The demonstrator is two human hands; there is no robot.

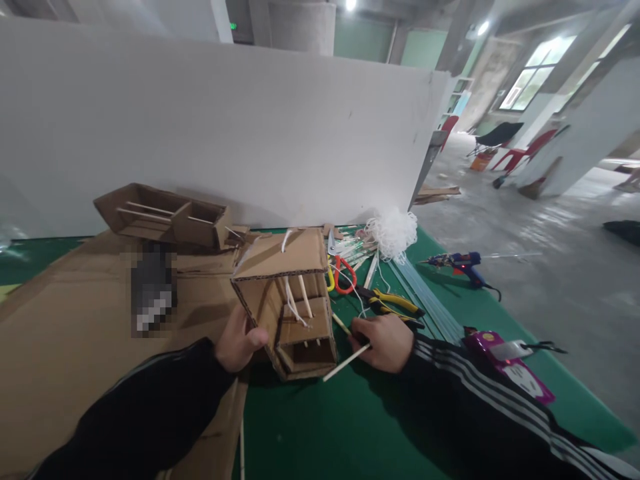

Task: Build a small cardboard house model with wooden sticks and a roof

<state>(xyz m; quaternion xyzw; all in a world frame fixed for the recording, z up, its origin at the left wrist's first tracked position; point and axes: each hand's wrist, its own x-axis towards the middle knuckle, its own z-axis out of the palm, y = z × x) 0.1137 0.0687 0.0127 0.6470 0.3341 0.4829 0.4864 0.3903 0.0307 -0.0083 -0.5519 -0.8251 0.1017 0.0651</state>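
Note:
My left hand (243,339) grips the left side of a cardboard box (281,259), its thumb resting on the near edge. Inside the open-fronted box a shelf (306,321) carries an upright wooden stick (305,297) and a white string (291,300). Another bit of string pokes out of the top. To the right of the box, my right hand (384,341) is closed around thin wooden sticks (347,363); one points toward the box's lower corner. Just beyond that hand lie pliers with yellow-and-black handles (397,303) and scissors with red and yellow handles (345,275).
A second cardboard box (165,217) with sticks across it stands at the back left on a cardboard sheet (200,380). White string (393,233) is heaped by the panel. Clear glue sticks (425,300), a blue glue gun (463,263) and a purple power strip (513,367) lie right.

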